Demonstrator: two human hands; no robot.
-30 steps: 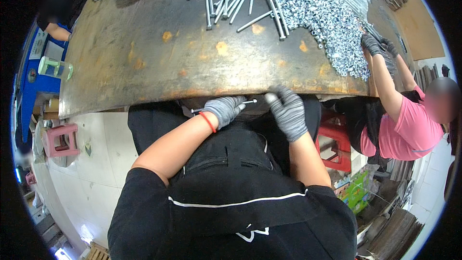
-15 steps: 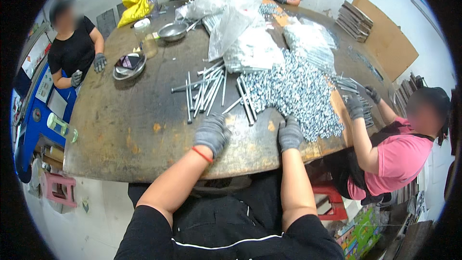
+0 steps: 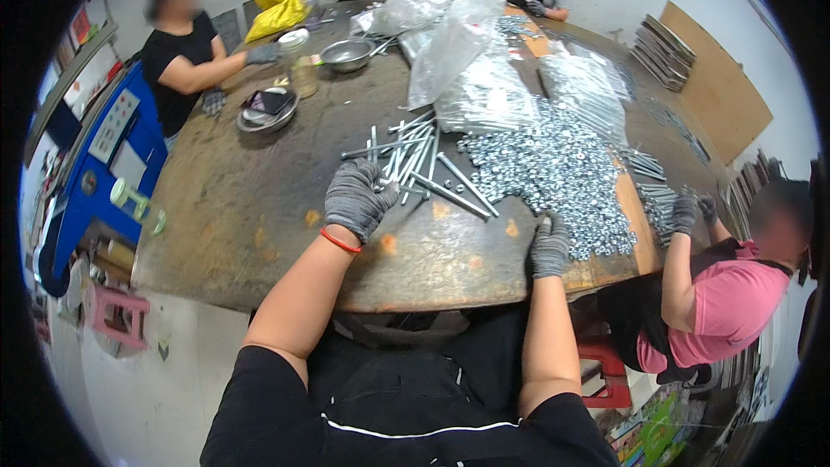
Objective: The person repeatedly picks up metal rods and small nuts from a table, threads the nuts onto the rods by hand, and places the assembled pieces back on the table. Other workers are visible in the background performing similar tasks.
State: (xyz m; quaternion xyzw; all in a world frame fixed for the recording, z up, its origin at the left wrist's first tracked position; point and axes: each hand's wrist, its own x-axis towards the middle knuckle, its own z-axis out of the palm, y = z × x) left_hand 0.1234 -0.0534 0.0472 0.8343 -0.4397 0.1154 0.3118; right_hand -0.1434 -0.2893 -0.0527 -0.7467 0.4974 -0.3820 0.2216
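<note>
My left hand [image 3: 359,199], in a grey knit glove, is closed at the near side of a loose pile of long metal bolts [image 3: 415,149]. A bolt [image 3: 411,189] sticks out from its fingertips to the right. Two more bolts lie slanted just beyond it, with a few loose nuts [image 3: 453,185] beside them. At the near edge of a broad heap of shiny nuts [image 3: 553,173] rests my right hand [image 3: 550,248], gloved too, fingers curled in. What those fingers hold, if anything, is hidden.
Clear plastic bags of bolts [image 3: 488,104] lie behind the nuts. Metal bowls [image 3: 347,55], a jar [image 3: 303,73] and a yellow bag [image 3: 278,9] stand at the far left of the worn table [image 3: 233,233]. A co-worker in pink [image 3: 731,285] sits close at right; others work around the table.
My left hand has moved forward to the bolts, and bolts near the nuts have shifted. My right hand stays by the heap. The person at left now reaches toward the jar.
</note>
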